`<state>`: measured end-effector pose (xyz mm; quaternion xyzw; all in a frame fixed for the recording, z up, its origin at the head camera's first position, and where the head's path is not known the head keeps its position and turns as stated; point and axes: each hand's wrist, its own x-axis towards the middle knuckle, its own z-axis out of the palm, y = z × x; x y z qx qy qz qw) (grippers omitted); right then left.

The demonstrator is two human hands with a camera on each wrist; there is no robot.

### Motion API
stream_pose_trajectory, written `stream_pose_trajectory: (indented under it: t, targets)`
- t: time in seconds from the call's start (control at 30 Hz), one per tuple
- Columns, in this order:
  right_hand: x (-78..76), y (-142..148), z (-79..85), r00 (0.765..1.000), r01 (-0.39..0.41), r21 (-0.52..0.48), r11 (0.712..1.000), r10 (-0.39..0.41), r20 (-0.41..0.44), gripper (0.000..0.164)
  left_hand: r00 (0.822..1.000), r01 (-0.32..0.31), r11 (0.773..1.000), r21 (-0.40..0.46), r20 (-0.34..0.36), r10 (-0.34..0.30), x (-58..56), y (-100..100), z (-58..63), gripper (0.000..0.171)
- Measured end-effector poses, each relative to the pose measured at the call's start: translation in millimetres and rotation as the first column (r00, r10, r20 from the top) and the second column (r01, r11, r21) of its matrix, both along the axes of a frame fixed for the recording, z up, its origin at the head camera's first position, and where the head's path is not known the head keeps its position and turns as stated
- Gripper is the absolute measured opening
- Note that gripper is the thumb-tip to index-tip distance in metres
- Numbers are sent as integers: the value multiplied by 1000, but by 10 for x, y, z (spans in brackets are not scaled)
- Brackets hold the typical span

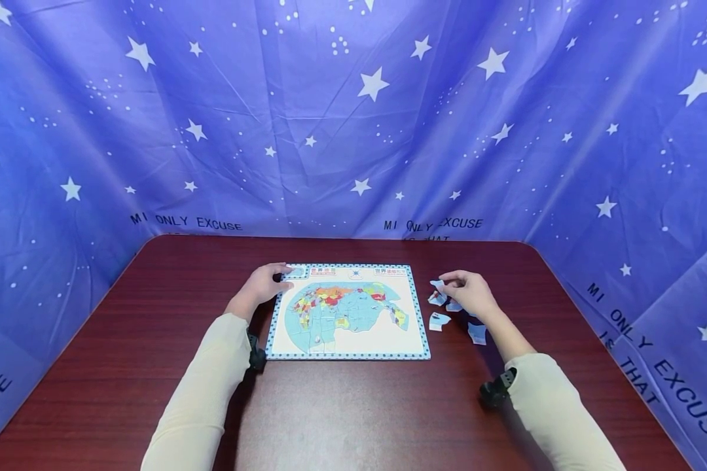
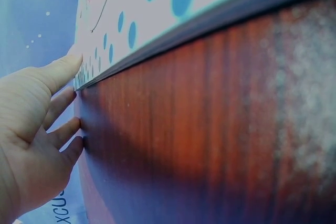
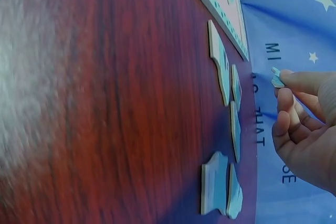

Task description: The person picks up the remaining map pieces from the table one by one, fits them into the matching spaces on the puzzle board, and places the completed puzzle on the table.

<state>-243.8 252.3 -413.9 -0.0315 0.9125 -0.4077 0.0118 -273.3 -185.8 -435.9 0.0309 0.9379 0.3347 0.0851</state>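
Here's the table [image 1: 342, 412] up front, pale sleeves [image 1: 194, 399] above it. Next, the map board [image 1: 383, 339] lies flat, blank at lower right. Loose pieces [image 1: 438, 322] sit just right of it, and there's the right hand [image 1: 471, 292], grip closed, pinching one piece [image 3: 277, 81]! The left hand [image 1: 259, 286], fingers spread, touches the board's left edge. Behind: starry curtain [image 1: 306, 98].

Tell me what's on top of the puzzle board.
Joined map pieces lie on the puzzle board, leaving a bare white patch toward the lower right. The left hand hides part of the board's upper left edge. Whatever the pieces cover can't be seen.
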Motion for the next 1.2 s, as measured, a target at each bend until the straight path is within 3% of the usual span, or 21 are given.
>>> stream_pose_trajectory:
  t: [0.63,1.2]
  targets:
    - [41,-260,-70,998,-50,-42,998,52,29,30,1000,-7,1000,8,-7,7,8,0,3,47]
    - [41,-432,-132,997,-36,-17,999,37,73,25,1000,-1,1000,8,1,1,18,15,31,48]
